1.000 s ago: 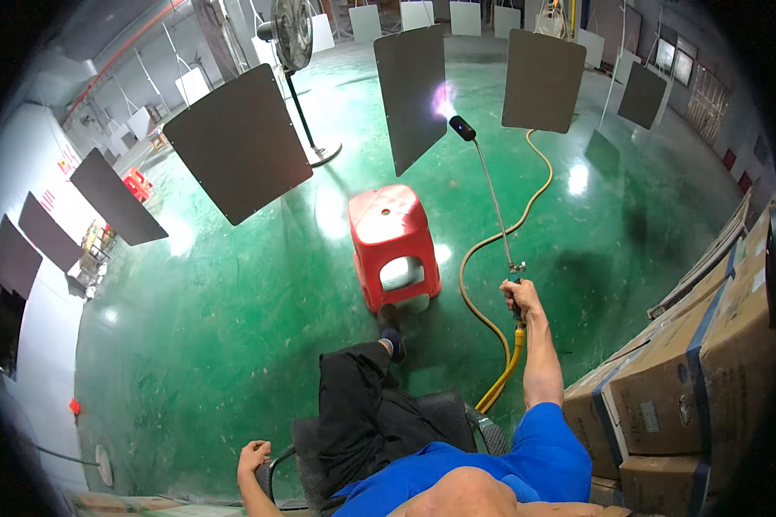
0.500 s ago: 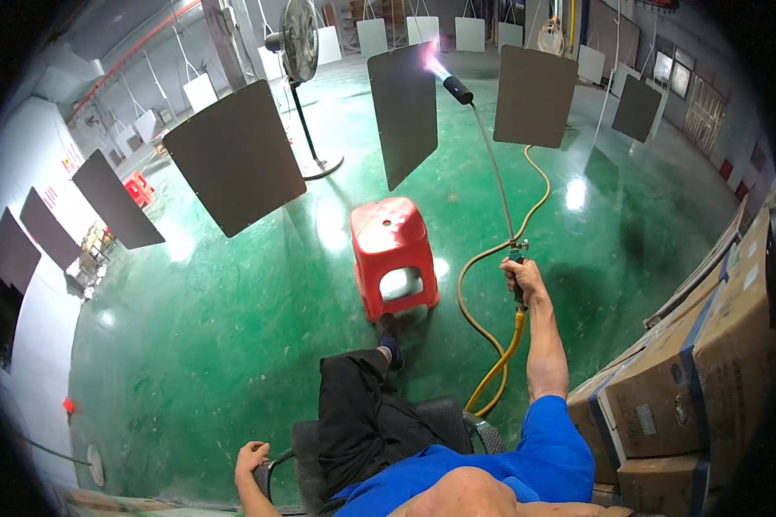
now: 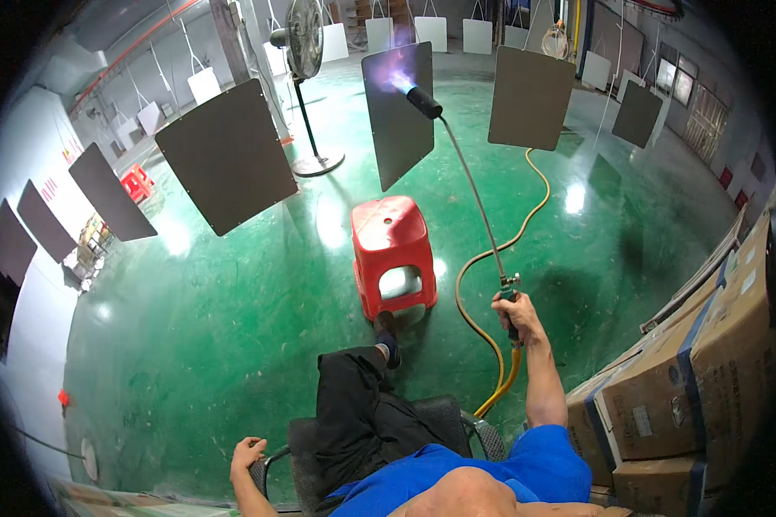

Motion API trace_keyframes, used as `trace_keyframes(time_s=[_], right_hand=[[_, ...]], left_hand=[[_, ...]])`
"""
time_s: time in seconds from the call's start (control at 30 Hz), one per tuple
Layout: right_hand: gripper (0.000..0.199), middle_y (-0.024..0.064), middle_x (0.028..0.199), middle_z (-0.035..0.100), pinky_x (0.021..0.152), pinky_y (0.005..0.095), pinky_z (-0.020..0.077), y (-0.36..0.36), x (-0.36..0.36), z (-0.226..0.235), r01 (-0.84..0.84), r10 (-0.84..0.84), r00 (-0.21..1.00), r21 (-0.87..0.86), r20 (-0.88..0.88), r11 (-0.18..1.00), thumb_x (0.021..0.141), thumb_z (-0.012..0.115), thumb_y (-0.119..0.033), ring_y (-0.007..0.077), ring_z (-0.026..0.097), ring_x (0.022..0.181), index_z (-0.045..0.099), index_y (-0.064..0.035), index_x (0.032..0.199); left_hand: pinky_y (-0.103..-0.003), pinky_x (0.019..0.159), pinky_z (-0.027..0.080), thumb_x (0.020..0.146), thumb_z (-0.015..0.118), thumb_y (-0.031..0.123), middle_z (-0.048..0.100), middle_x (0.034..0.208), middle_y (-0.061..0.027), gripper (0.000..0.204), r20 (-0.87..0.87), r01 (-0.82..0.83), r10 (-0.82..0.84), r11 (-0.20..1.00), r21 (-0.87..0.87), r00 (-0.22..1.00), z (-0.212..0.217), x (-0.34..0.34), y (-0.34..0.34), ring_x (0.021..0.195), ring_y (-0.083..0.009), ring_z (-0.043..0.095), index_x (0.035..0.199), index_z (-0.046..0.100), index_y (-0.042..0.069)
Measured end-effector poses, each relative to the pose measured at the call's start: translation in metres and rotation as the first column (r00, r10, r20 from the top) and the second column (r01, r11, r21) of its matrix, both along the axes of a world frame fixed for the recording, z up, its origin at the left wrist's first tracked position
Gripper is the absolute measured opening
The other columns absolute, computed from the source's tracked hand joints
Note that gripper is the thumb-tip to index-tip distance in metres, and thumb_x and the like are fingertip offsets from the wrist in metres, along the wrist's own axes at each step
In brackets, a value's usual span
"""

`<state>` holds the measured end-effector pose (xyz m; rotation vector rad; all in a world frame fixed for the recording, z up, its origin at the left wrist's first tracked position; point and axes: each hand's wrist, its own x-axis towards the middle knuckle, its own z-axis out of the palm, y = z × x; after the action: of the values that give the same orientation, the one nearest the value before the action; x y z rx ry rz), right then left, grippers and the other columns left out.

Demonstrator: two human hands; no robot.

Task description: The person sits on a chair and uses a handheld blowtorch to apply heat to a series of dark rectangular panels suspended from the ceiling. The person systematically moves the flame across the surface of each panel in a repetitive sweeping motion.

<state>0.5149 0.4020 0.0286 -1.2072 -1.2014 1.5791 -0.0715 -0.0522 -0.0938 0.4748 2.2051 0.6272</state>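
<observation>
My right hand (image 3: pixel 515 315) grips the handle of a long gas torch (image 3: pixel 470 194). Its black nozzle (image 3: pixel 423 102) points up and left, and a bluish flame (image 3: pixel 396 77) plays on a dark hanging panel (image 3: pixel 398 112). A yellow hose (image 3: pixel 491 258) runs from the handle across the green floor. My left hand (image 3: pixel 248 452) rests on the armrest of the black chair (image 3: pixel 388 422) I sit in, holding nothing. A red plastic stool (image 3: pixel 392 254) stands just in front of my foot.
More dark panels hang at left (image 3: pixel 224 155) and right (image 3: pixel 530 96). A standing fan (image 3: pixel 306 86) is behind them. Stacked cardboard boxes (image 3: pixel 707 362) line my right side. Another red stool (image 3: pixel 138 183) sits far left.
The torch tip has swung left and further away, from between the panels onto the middle hanging panel. My right hand has shifted slightly. My left hand has stayed on the armrest.
</observation>
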Motion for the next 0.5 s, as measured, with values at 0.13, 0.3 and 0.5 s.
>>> trace_keyframes(time_s=[0.13,0.3,0.5], right_hand=[[0.01,-0.001,0.059,0.052,0.042,0.0258,0.0385,-0.028,0.001,-0.014,0.001,0.002,0.996,-0.031,0.094,1.0,0.077,0.069,-0.008,0.0087,0.047,0.047,0.061,-0.0044,0.083],[0.009,-0.0004,0.058,0.052,0.041,0.0257,0.0376,-0.049,0.006,-0.041,-0.035,0.042,0.996,-0.087,0.082,0.996,0.078,0.068,-0.007,0.0097,0.047,0.044,0.062,-0.0034,0.083],[0.01,0.0005,0.056,0.053,0.04,0.0262,0.037,-0.047,0.008,-0.07,0.026,-0.005,0.984,-0.119,0.178,0.993,0.077,0.069,-0.01,0.0099,0.048,0.042,0.062,-0.003,0.079]], left_hand=[[-0.031,0.067,0.055,0.082,0.073,0.03,0.071,0.095,-0.0124,0.044,-0.014,-0.008,0.008,1.0,-0.009,1.0,0.008,0.007,0.002,0.072,-0.0177,0.069,0.114,0.064,0.0],[-0.031,0.066,0.055,0.082,0.074,0.029,0.071,0.093,-0.012,0.044,-0.024,-0.011,0.01,0.999,-0.035,1.0,0.022,0.014,0.007,0.07,-0.0171,0.068,0.114,0.064,0.001],[-0.031,0.067,0.055,0.085,0.072,0.025,0.069,0.098,-0.0134,0.042,-0.009,-0.004,0.004,1.0,-0.019,1.0,0.018,0.015,0.007,0.078,-0.0187,0.068,0.115,0.061,-0.002]])
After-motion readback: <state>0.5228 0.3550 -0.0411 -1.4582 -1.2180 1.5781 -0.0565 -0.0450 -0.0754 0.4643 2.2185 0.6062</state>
